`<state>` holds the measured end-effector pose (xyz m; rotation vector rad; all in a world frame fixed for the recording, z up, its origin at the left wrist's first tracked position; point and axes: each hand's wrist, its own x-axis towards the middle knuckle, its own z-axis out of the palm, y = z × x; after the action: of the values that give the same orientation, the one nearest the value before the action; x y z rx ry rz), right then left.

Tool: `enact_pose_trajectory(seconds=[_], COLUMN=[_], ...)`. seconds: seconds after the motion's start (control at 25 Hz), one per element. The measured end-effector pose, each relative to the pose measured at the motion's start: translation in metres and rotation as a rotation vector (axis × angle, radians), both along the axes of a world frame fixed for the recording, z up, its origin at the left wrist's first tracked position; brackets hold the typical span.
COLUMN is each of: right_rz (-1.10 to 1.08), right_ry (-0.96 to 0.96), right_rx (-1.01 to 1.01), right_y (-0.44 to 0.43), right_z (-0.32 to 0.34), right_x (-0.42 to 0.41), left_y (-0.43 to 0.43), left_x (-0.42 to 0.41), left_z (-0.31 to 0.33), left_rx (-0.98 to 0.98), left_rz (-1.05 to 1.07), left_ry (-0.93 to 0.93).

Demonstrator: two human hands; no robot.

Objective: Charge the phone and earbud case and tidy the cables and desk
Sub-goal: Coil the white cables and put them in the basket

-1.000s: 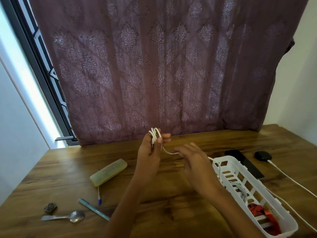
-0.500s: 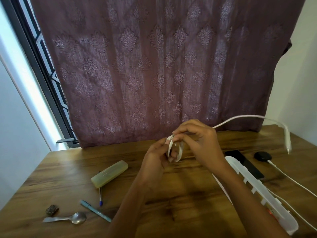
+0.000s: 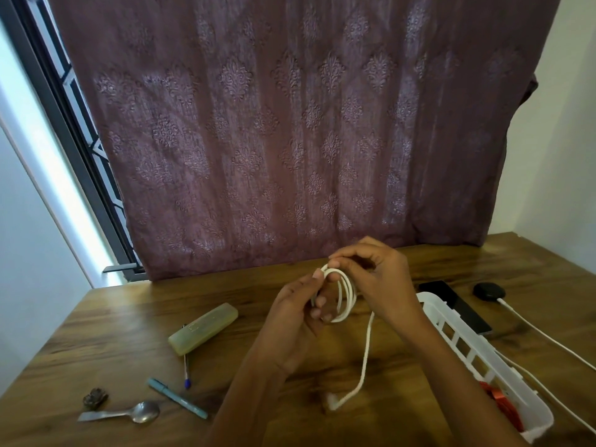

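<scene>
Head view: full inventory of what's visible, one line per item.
white cable: 1, white, coiled between both hands, loose end hanging to the desk
basket: 1, white slotted plastic, right side of the desk
orange item: 1, orange-red, inside the basket
phone: 1, black, flat on the desk beyond the basket
black puck: 1, black, far right, white lead attached
yellowish case: 1, translucent yellow, left of centre
pens: 2, one teal, one thin with a blue tip, near left
spoon: 1, metal, near left
small dark lump: 1, brown, by the spoon
curtain: 1, mauve patterned, behind the desk
desk: 1, brown wood
left hand: 1, holds the coil
right hand: 1, pinches the coil's top
</scene>
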<state>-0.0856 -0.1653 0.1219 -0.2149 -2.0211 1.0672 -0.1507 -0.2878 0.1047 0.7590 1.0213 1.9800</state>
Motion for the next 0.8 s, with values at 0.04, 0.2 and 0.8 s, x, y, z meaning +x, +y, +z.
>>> enact_pose_trajectory(seconds=[0.04, 0.2, 0.8], right_rz=[-0.088, -0.294, 0.035], right_ry=[-0.043, -0.185, -0.249], right_rx=[0.005, 0.013, -0.514], right_y=[-0.003, -0.011, -0.028], right_z=[-0.001, -0.005, -0.014], right_x=[0.002, 0.006, 0.012], left_y=[0.0, 0.002, -0.001], left_x=[0.001, 0.005, -0.002], left_z=[-0.002, -0.01, -0.008], left_rx=[0.01, 0.043, -0.052], left_rz=[-0.003, 0.009, 0.106], left_ry=[-0.025, -0.143, -0.144])
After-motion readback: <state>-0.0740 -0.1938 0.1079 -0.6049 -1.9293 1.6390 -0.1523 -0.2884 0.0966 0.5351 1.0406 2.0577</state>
